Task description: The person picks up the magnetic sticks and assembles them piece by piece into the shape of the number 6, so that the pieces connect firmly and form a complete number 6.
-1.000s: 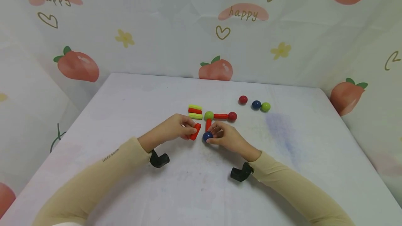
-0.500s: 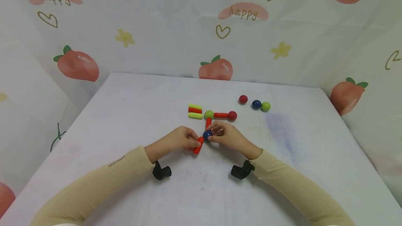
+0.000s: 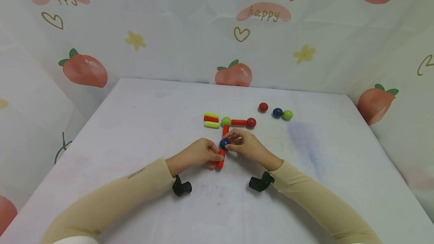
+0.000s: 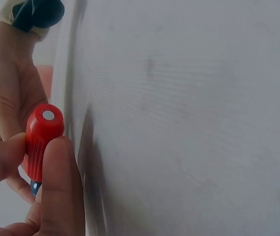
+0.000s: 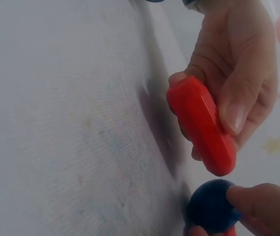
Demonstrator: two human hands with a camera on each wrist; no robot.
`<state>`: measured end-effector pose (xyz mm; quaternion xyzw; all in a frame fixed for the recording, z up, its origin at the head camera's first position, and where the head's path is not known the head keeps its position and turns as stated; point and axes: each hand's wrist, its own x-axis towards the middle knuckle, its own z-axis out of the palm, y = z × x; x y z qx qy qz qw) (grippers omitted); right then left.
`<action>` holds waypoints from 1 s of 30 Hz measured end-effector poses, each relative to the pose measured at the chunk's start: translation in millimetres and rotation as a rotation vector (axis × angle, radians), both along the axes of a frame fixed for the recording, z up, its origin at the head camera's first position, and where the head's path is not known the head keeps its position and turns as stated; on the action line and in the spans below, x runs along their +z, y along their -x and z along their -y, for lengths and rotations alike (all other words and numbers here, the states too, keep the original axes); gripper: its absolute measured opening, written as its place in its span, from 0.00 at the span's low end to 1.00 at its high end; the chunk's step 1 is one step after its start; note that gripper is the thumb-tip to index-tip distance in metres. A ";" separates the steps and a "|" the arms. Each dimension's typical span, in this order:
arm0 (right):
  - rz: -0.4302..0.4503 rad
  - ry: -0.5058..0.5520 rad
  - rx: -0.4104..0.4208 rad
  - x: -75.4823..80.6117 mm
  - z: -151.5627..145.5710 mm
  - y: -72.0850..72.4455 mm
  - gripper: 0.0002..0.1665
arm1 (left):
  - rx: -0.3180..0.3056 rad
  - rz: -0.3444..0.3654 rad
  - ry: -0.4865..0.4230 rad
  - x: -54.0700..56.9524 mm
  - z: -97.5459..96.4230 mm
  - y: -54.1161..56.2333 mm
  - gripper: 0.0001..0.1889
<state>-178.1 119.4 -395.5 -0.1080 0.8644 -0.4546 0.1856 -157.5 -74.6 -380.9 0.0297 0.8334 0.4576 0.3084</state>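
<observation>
My left hand [image 3: 203,152] pinches a red ribbed rod [image 3: 220,160] between thumb and fingers. A pale round disc shows on the end of this rod [image 4: 45,123] in the left wrist view. My right hand [image 3: 247,144] holds a dark blue ball [image 3: 224,144] by its side with thumb and fingertips. The rod's far end comes right up to the near side of the blue ball [image 5: 212,206]. From the ball's other side another red rod [image 3: 225,130] runs to a green ball [image 3: 226,122], and a further red rod [image 3: 239,122] links that to a red ball [image 3: 251,122].
Left of the green ball lie two yellow rods [image 3: 211,125] with a red rod [image 3: 211,118] between them. Toward the back right are a loose red ball [image 3: 263,107], a blue ball [image 3: 277,113] and a green ball [image 3: 288,115]. A printed cloth hangs behind the white table [image 3: 152,101].
My left hand has moved the red rod nearer me and rightward, turning it in line with the blue ball. My right hand stays on the ball, which has shifted slightly away.
</observation>
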 end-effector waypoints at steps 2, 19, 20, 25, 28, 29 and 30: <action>-0.006 -0.003 -0.001 -0.2 -0.4 0.2 0.16 | 0.003 0.002 0.009 -0.1 -1.9 1.0 0.11; -0.033 0.008 0.010 -0.5 0.5 1.1 0.16 | 0.025 0.010 0.017 -1.8 -7.2 5.6 0.09; -0.035 0.009 0.010 -0.5 0.6 1.1 0.16 | 0.027 0.013 0.015 -1.9 -7.2 6.1 0.09; -0.033 0.014 0.012 -1.8 0.8 1.7 0.16 | 0.028 0.022 -0.002 -2.4 -7.3 7.0 0.09; -0.033 0.011 0.011 -2.2 0.8 2.3 0.16 | 0.036 0.035 -0.024 -1.6 -7.6 6.3 0.09; -0.031 0.012 0.009 -2.4 1.0 2.6 0.16 | 0.038 0.040 -0.032 -1.3 -7.8 6.2 0.09; -0.035 0.010 0.011 -2.5 0.9 2.6 0.16 | 0.039 0.045 -0.038 -0.9 -8.0 6.0 0.09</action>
